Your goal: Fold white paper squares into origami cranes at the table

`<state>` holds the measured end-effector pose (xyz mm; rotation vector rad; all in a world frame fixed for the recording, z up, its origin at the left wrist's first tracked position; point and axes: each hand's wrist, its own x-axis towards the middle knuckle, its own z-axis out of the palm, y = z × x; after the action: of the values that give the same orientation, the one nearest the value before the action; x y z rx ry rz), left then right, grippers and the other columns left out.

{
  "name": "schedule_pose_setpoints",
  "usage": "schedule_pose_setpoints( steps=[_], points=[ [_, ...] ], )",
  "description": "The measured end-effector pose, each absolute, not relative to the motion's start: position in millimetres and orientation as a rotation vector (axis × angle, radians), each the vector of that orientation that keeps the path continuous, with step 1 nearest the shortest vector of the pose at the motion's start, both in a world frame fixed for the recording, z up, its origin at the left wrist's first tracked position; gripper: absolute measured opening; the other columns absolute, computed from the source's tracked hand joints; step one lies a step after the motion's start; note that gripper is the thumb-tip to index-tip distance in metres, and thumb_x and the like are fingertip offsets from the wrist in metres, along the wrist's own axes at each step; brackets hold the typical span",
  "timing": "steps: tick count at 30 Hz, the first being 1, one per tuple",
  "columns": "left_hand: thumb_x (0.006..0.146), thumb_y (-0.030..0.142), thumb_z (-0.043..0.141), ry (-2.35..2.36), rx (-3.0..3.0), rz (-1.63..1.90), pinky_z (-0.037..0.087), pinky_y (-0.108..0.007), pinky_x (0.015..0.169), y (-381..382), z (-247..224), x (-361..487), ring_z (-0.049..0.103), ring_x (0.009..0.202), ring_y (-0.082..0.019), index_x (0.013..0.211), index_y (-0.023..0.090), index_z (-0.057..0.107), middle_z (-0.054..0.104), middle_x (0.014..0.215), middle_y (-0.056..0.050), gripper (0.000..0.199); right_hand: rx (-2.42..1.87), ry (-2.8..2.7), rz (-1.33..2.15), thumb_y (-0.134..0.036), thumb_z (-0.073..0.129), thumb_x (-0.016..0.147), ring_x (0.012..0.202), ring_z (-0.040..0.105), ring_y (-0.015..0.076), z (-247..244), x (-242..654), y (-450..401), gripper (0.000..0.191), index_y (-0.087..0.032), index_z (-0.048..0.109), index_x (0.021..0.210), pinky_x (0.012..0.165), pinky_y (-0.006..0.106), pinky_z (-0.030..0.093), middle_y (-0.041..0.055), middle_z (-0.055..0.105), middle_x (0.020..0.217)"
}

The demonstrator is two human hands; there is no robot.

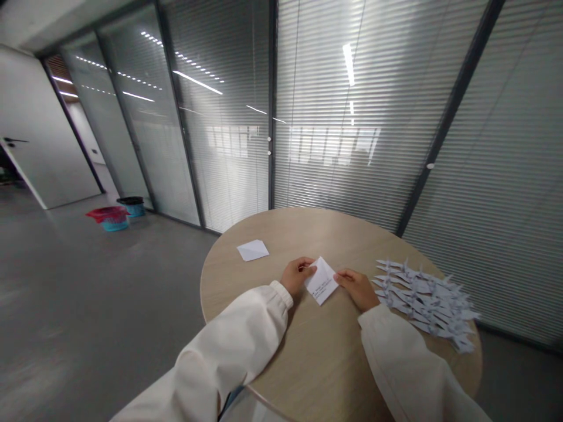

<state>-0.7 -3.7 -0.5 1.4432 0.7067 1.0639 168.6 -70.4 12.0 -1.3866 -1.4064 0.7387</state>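
Between my hands is a small folded square of white paper (pixel 321 282), turned corner toward me, with printed lines near its lower edge. My left hand (pixel 297 275) pinches its left corner, thumb on top. At the right corner, my right hand (pixel 355 287) closes thumb and finger on the paper. Both hands are low over the round wooden table (pixel 281 363). Rows of folded paper cranes (pixel 424 299) cover the table's right side, beyond my right hand. A flat stack of white paper sheets (pixel 253 250) lies to the left, apart from my left hand.
A glass partition with blinds (pixel 343 146) stands just behind the table. On the floor at left are a blue bin with a red liner (pixel 109 218) and another bin with a black liner (pixel 132 205). A white door (pixel 44 129) stands farther left.
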Motion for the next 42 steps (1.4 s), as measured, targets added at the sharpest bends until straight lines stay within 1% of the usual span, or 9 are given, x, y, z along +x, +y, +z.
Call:
schedule_pose_setpoints(
  steps=[4,7,12,18,24,28,35,38,42],
  points=[
    [0.058,0.029,0.068,0.665,1.528,0.955,0.040,-0.020,0.052,-7.4,-1.4,0.5,0.055,0.057,-0.011,0.088,0.010,0.060,0.062,0.067,-0.004,0.036,-1.279,-1.374,0.849,-0.035,0.060,0.062,0.069,0.062,0.0190,5.2,166.1,-67.3,0.029,-0.016,0.060,0.084,0.061,0.028,0.047,0.0046,0.067,0.074],
    [0.054,0.026,0.071,0.629,1.533,0.919,0.040,-0.019,0.050,-10.4,-0.6,1.3,0.055,0.056,-0.011,0.088,0.011,0.058,0.061,0.065,-0.003,0.039,-1.260,-1.363,0.830,-0.038,0.062,0.061,0.070,0.062,0.0191,2.3,165.9,-65.9,0.030,-0.016,0.061,0.082,0.061,0.028,0.048,0.0054,0.067,0.076],
    [0.047,0.023,0.075,0.606,1.400,0.912,0.045,-0.025,0.056,-9.3,0.1,0.7,0.059,0.060,-0.015,0.093,0.011,0.056,0.064,0.070,-0.006,0.051,-1.282,-1.282,0.766,-0.042,0.063,0.059,0.064,0.061,0.0188,3.2,168.4,-66.2,0.034,-0.015,0.062,0.080,0.057,0.028,0.047,0.0044,0.066,0.069],
    [0.051,0.028,0.074,0.600,1.176,0.942,0.047,-0.029,0.065,-6.8,-1.6,-0.4,0.060,0.065,-0.016,0.086,0.007,0.060,0.065,0.073,-0.009,0.044,-1.260,-1.247,0.688,-0.045,0.062,0.060,0.065,0.059,0.0190,7.0,168.5,-68.8,0.042,-0.015,0.064,0.090,0.057,0.027,0.047,0.0040,0.064,0.068],
    [0.054,0.023,0.073,0.522,0.995,0.910,0.047,-0.030,0.071,-10.3,1.0,0.1,0.061,0.072,-0.017,0.083,0.007,0.061,0.065,0.079,-0.010,0.036,-1.227,-1.229,0.660,-0.042,0.061,0.063,0.071,0.060,0.0198,8.8,166.5,-71.6,0.041,-0.015,0.064,0.094,0.061,0.028,0.049,0.0058,0.066,0.077],
    [0.055,0.023,0.072,0.559,0.953,0.930,0.048,-0.026,0.064,-11.6,2.9,0.7,0.060,0.066,-0.016,0.080,0.006,0.062,0.065,0.074,-0.010,0.032,-1.240,-1.284,0.590,-0.043,0.059,0.064,0.071,0.060,0.0199,9.3,165.0,-73.0,0.038,-0.017,0.065,0.091,0.061,0.029,0.049,0.0065,0.067,0.080],
    [0.055,0.030,0.071,0.650,0.985,1.018,0.042,-0.020,0.045,-9.9,4.1,1.4,0.053,0.048,-0.010,0.068,0.008,0.061,0.059,0.055,-0.004,0.028,-1.201,-1.471,0.334,-0.038,0.053,0.072,0.073,0.059,0.0167,9.6,161.2,-76.0,0.027,-0.021,0.066,0.088,0.063,0.027,0.048,0.0046,0.064,0.082],
    [0.055,0.034,0.071,0.665,1.024,1.047,0.039,-0.020,0.044,-7.1,2.6,1.0,0.052,0.047,-0.010,0.067,0.007,0.060,0.058,0.054,-0.004,0.031,-1.200,-1.581,0.164,-0.033,0.051,0.075,0.072,0.058,0.0158,9.9,160.1,-77.8,0.023,-0.024,0.066,0.089,0.066,0.027,0.046,0.0037,0.063,0.079],
    [0.055,0.039,0.069,0.627,1.054,1.039,0.041,-0.023,0.048,-6.1,2.2,0.3,0.054,0.048,-0.012,0.064,0.007,0.060,0.060,0.056,-0.006,0.035,-1.225,-1.726,0.010,-0.027,0.048,0.078,0.072,0.056,0.0157,5.7,161.0,-77.7,0.023,-0.027,0.064,0.095,0.066,0.028,0.046,0.0037,0.061,0.078]
  ],
)
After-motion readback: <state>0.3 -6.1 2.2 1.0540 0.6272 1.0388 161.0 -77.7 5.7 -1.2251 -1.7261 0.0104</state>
